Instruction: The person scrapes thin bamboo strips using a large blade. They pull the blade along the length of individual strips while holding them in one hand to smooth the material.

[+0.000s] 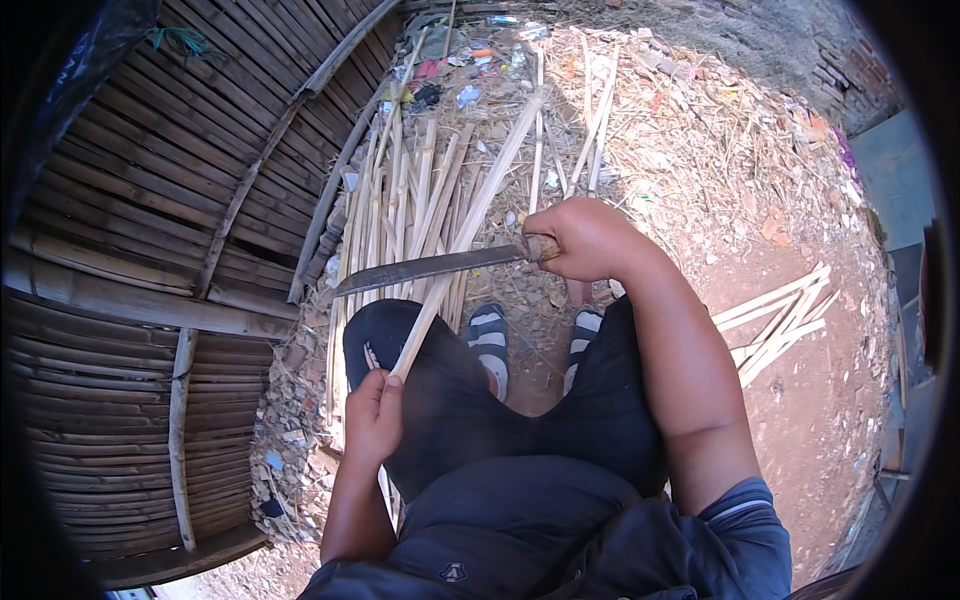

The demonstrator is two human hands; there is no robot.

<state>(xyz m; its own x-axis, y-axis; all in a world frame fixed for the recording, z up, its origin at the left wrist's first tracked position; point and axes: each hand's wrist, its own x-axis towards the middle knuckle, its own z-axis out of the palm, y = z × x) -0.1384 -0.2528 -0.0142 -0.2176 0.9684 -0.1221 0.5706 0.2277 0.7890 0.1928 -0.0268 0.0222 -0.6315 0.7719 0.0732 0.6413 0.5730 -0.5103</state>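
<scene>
My left hand [375,412] is closed round the near end of a long pale bamboo strip [492,182], which slants away from me toward the far right. In my right hand [585,238] is the wooden handle of a machete [430,266]. Its dark blade points left and crosses over the strip, a little beyond my left knee; whether the edge touches the strip I cannot tell. Beneath and to the left of the held strip lies a pile of split bamboo strips [400,195], running away from me beside my left leg.
A slatted bamboo wall [130,190] rises on the left. Several loose strips [598,125] lie ahead, and a smaller bunch of strips [785,315] lies on bare soil at right. Shavings, rubble and litter [470,75] cover the ground at the back. My sandalled feet are between the knees.
</scene>
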